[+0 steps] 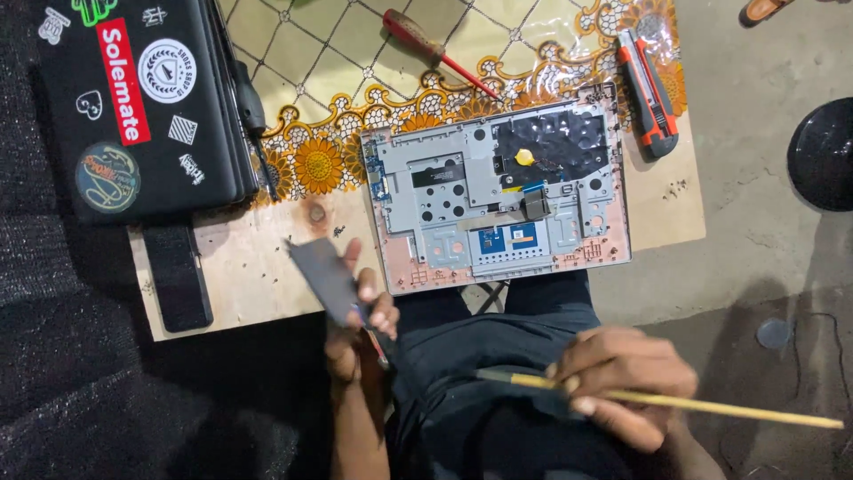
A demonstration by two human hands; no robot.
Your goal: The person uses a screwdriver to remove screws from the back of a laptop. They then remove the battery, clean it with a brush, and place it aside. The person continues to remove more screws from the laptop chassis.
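Left hand (355,324), lower centre-left: fingers pinch one flat grey part (324,277), long axis running up-left from the grip. Right hand (622,382), lower right: fingers pressed around one thin yellow stick (711,404), lying near-horizontal, its free end off to the right. The part lies left of the stick, just beside the open laptop shell (502,191) at centre; left hand is nearer the shell. Counted: one shell, one closed black laptop (142,107) upper left, one red screwdriver (435,52), one utility knife (649,93), one board (258,267).

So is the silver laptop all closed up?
No, open. The laptop shell lies with its cover off, showing bare metal framing, holes and small blue parts inside.
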